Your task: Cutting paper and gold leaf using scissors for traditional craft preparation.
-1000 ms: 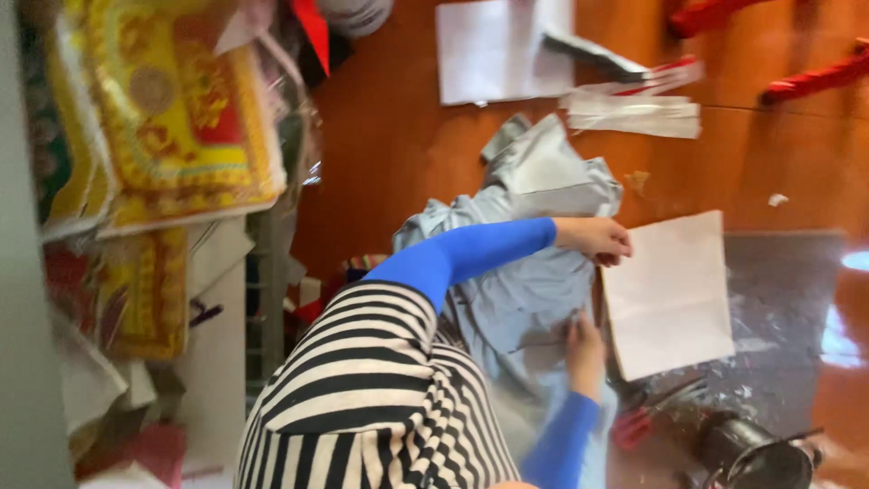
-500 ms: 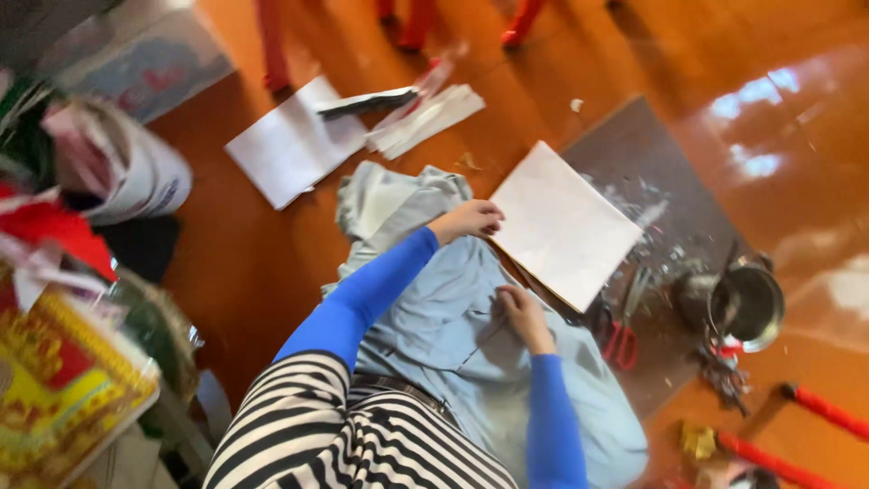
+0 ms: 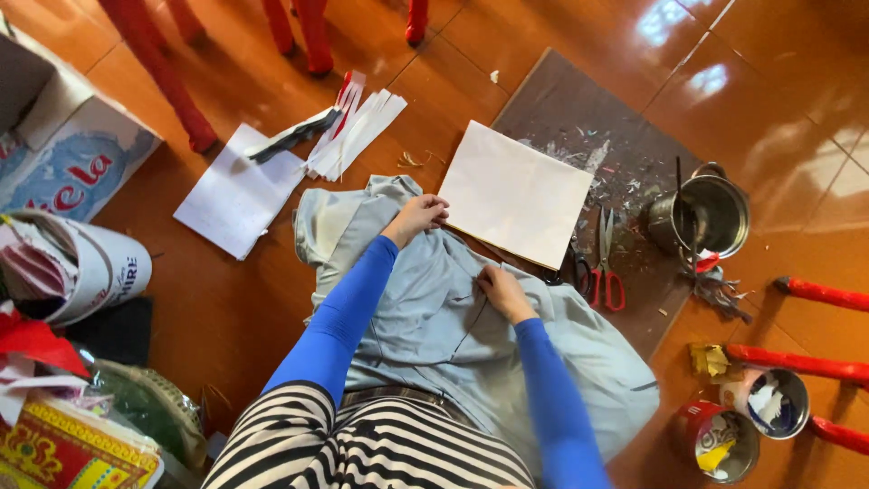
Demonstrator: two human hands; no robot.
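Note:
A light blue-grey garment [image 3: 434, 326] lies spread on the orange tiled floor in front of my striped lap. My left hand [image 3: 418, 215], in a blue sleeve, grips a fold of the cloth near its upper edge. My right hand [image 3: 501, 292] pinches the fabric along a seam in the middle. A blank white sheet of paper [image 3: 516, 195] lies just beyond both hands, partly on a dark board [image 3: 625, 154].
Red-handled scissors [image 3: 605, 267] and a metal pot [image 3: 704, 213] sit on the board to the right. Two open tins [image 3: 742, 426] and red stool legs [image 3: 815, 362] are at lower right. White paper [image 3: 237, 192], paper strips [image 3: 355, 127], a box [image 3: 63, 158] and bags [image 3: 81, 263] lie left.
The view has swung round and now looks more straight down, so the scene has rotated and spread out. Both hands have stayed on the garment near the white sheet.

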